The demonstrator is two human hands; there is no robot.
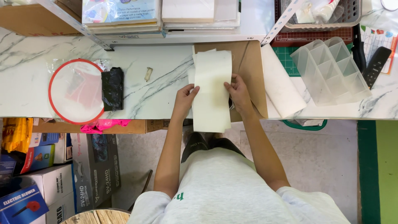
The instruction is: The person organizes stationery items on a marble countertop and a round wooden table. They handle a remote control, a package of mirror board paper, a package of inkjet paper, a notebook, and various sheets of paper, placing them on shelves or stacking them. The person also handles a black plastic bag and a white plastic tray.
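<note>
Gripping perhaps two cream sheets (212, 89), two hands (211, 96).

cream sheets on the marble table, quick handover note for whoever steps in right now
Left hand: grips the left edge of the cream sheets.
Right hand: grips their right edge.
The stack lies lengthwise on the marble table, its near end hanging over the edge, partly on a brown board.
A white roll lies right of the board, a clear divided organizer beyond it.
Done: sheets roughly stacked.
Left: top edges look uneven.
</note>
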